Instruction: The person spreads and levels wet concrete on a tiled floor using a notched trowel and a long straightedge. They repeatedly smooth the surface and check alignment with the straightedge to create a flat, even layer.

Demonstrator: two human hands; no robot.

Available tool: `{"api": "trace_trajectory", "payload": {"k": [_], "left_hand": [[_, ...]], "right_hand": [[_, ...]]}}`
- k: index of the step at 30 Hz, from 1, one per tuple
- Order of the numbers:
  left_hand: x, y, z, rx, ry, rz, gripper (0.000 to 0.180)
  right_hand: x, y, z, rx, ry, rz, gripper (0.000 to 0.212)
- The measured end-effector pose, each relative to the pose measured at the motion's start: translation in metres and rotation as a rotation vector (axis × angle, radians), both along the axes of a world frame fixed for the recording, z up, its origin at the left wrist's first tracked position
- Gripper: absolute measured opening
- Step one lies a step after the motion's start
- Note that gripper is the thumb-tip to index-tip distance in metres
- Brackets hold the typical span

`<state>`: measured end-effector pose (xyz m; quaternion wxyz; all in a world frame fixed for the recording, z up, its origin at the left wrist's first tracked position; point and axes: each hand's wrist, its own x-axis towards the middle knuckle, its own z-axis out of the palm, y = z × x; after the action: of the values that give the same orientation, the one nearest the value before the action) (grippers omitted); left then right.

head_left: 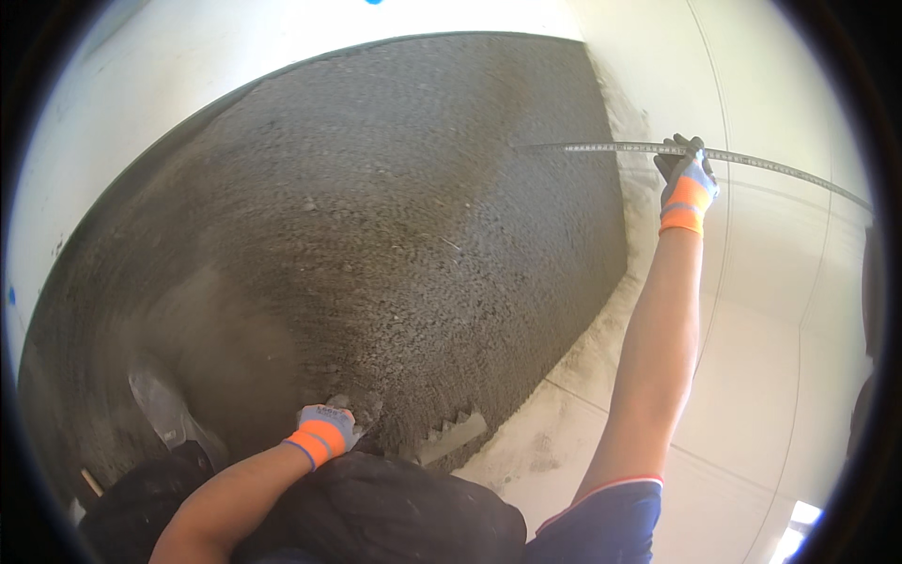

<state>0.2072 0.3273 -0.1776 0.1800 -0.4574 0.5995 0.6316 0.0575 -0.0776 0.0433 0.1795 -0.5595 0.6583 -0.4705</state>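
My right hand [689, 174], in a dark-palmed work glove with an orange cuff, reaches out past the right edge of the mortar bed. Its fingers close round a long silver measuring strip [780, 167] with graduation marks. The strip's left end lies over the dark, grainy mortar [404, 207]; its other end runs to the right rim. Low in the middle, beside my dark-trousered knee [385, 512], my left hand [329, 428] is closed in a matching glove. Something grey and mortar-coloured lies at its fingers, but I cannot make out what it is or whether it is held.
Pale floor tiles [742, 395] with thin joints lie to the right, dusty along the mortar's edge. A white wall [113, 132] bounds the bed on the left and far sides. A jagged-edged pale patch [453, 438] shows near my knee. A greyish boot-like shape [160, 404] rests on the mortar.
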Motion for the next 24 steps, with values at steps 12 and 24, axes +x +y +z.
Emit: {"api": "trace_trajectory", "payload": {"k": [12,24], "left_hand": [[-0.007,-0.005,0.003,-0.032,-0.127,-0.138,0.043],[-0.011,-0.006,0.005,-0.033,-0.181,-0.191,0.041]], "right_hand": [[-0.179,0.083,0.016,0.017,0.01,-0.448,0.031],[-0.211,0.106,-0.006,0.015,-0.055,-0.453,0.032]]}}
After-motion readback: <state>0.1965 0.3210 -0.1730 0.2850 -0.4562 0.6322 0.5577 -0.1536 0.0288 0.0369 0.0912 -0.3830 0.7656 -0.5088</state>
